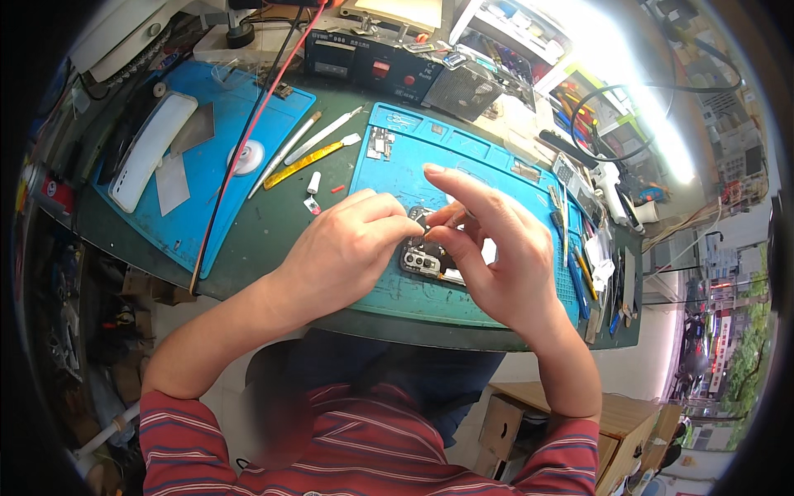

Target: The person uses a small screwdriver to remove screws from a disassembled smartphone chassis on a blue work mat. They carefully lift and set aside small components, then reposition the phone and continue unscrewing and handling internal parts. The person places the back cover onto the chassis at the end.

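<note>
An opened smartphone [422, 262] lies on the blue work mat [389, 310] in front of me, its camera module and inner parts showing. Over its upper end my left hand [347, 248] is closed in a pinch, fingertips close to those of the other hand. My right hand [509, 252] comes from the right, thumb bent towards the curled fingers and the index finger raised away. Whatever small thing the fingertips hold is hidden or too small to name. Part of the phone disappears under my right hand.
Left of the mat lie a yellow-handled tool [310, 162], tweezers [285, 157] and a small white cap [313, 182]. A second blue mat [223, 178] carries a white phone-shaped panel [153, 153]. Black bench equipment [364, 62] stands behind. Screwdrivers [583, 269] crowd the right edge.
</note>
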Motion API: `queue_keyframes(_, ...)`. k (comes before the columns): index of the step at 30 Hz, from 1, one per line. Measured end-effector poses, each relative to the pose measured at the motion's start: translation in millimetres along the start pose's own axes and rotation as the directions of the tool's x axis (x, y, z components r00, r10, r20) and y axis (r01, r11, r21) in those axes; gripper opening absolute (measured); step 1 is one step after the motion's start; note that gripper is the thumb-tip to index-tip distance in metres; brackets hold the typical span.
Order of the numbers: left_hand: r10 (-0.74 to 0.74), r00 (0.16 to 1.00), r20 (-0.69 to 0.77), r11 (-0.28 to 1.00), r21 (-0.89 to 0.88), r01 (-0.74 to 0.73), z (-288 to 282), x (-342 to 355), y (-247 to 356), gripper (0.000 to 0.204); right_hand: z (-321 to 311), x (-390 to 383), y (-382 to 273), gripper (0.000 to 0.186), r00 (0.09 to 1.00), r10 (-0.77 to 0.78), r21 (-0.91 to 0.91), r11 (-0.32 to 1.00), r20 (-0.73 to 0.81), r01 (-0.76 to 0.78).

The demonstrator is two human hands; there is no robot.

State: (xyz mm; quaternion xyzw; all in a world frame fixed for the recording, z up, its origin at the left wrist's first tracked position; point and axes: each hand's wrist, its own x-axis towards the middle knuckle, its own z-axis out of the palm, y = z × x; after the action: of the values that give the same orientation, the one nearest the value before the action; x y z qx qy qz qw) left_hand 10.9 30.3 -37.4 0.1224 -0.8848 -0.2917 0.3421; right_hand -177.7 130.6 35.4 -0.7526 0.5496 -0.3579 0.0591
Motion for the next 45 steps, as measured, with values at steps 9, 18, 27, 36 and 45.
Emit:
queue_keyframes(9, 0.011, 1.0, -0.028, 1.0, 0.0, -0.011, 2, 0, 0, 0.017, 4, -3, 4, 0.062, 0.993, 0.119, 0.089, 0.989, -0.008, -0.117)
queue_keyframes(18, 0.01, 1.0, 0.004, 1.0, 0.017, -0.01, -1, 0, 1, 0.019, 10, -5, 2, 0.054, 0.992, 0.122, 0.205, 0.972, -0.031, -0.113)
queue_keyframes(27, -0.003, 1.0, 0.005, 0.998, 0.055, 0.003, 0, 5, 6, 0.017, 11, -11, 0, 0.059, 0.989, 0.131, 0.158, 0.98, -0.075, -0.118)
queue_keyframes(36, -0.033, 0.999, 0.029, 0.999, 0.042, 0.031, -3, 8, 10, 0.017, 3, -24, 16, 0.062, 0.952, 0.198, 0.228, 0.963, -0.234, -0.144)
queue_keyframes(45, -0.028, 1.0, 0.013, 0.997, 0.066, 0.027, 0, 7, 10, 0.018, -76, -114, 100, 0.025, 0.861, 0.406, -0.448, 0.736, -0.306, -0.507)
